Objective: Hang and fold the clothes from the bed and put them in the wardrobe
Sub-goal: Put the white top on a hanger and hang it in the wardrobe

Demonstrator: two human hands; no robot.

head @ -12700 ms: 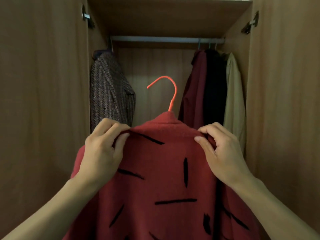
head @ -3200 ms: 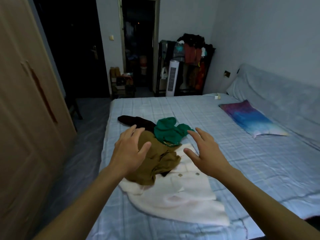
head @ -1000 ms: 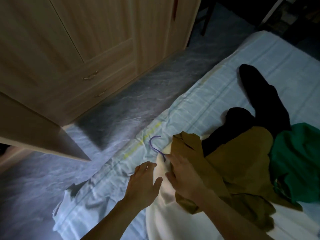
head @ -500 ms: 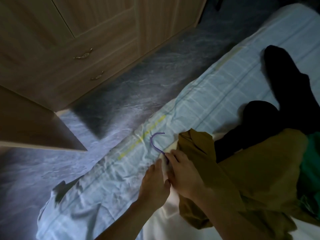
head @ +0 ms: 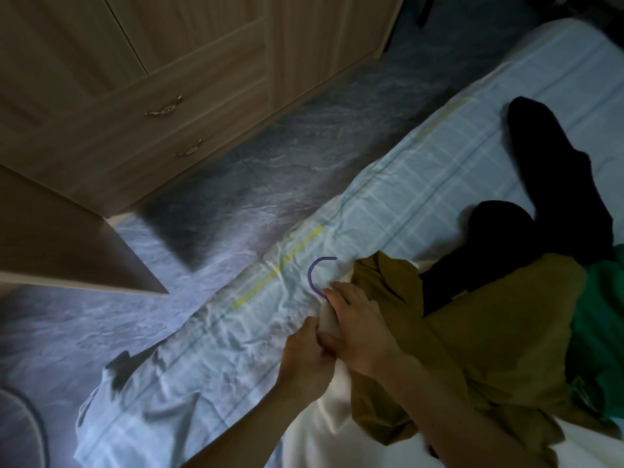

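A heap of clothes lies on the bed [head: 422, 184]: a white garment [head: 324, 430] at the bottom, an olive-brown garment [head: 489, 332] over it, a black garment [head: 553, 184] beyond, a green one [head: 604, 315] at the right. A purple hanger hook [head: 314, 275] sticks out of the white garment's top edge near the bed's side. My right hand [head: 358, 329] lies on that edge with its fingertips at the base of the hook. My left hand [head: 307, 363] pinches the white fabric just beside it. The hanger's body is hidden under cloth.
The wooden wardrobe [head: 135, 96] with two drawer handles stands at the upper left, and its open door [head: 60, 244] juts out at the left. A strip of grey floor [head: 256, 170] runs between wardrobe and bed. A round dark object [head: 20, 430] sits at the bottom left.
Since 12.7 s ago I left the wardrobe, where I held the red coat, and bent over the bed. In the last second both hands closed together on the white garment's edge by the hook.
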